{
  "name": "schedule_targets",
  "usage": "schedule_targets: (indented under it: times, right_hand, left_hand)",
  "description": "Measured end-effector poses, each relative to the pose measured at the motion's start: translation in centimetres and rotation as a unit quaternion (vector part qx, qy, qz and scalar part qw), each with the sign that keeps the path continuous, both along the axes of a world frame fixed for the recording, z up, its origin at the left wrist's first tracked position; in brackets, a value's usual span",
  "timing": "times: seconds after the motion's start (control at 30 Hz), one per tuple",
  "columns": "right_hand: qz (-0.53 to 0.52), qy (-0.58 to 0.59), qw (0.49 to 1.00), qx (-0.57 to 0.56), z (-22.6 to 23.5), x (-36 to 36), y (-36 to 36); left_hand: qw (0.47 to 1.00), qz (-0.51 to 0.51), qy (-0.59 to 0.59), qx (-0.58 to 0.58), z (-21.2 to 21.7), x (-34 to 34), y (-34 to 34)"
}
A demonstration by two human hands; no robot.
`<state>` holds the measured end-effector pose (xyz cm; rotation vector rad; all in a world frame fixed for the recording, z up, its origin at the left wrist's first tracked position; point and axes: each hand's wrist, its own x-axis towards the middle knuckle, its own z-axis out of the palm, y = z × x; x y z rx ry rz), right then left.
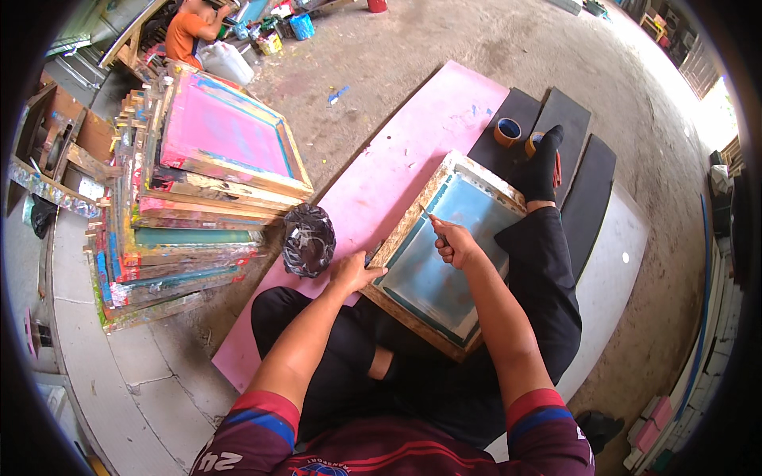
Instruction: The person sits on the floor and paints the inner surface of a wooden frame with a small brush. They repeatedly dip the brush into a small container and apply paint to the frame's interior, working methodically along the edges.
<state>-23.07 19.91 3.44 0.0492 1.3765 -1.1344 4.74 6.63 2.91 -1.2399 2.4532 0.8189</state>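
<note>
The wooden screen-printing frame [444, 250] lies tilted across the person's lap and onto the pink board [373, 186], its blue mesh facing up. The thin tool [427, 214] could, I judge, slip and tear the mesh, since it works right at the frame's inner left edge. The frame could also slide off the legs if the steadying grip loosens. The right hand [454, 244] has its fingers curled tight around the tool, tip touching the mesh edge. The left hand [354, 272] rests on the frame's lower-left rail, fingers bent and pressed together over the wood.
</note>
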Motion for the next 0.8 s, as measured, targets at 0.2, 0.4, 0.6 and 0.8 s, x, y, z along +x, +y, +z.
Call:
schedule_targets:
  times: [0.2, 0.4, 0.6, 0.8]
  right_hand:
    - [0.142, 0.505, 0.851, 0.017, -1.4, 3.1, 1.3]
    - [0.220, 0.625, 0.747, 0.056, 2.0, 4.8, 0.7]
    - [0.282, 0.660, 0.692, 0.082, 2.0, 4.7, 0.2]
    - [0.349, 0.662, 0.649, 0.138, 3.0, 6.0, -1.4]
  left_hand:
    - [0.997, 0.009, 0.071, 0.016, -1.2, 0.6, -0.2]
    - [0.998, 0.006, 0.064, 0.005, -1.0, 0.7, -0.1]
    - [0.998, 0.017, 0.049, 0.021, -0.5, 0.3, -0.1]
    - [0.998, 0.008, 0.061, 0.003, -1.7, 1.0, 0.1]
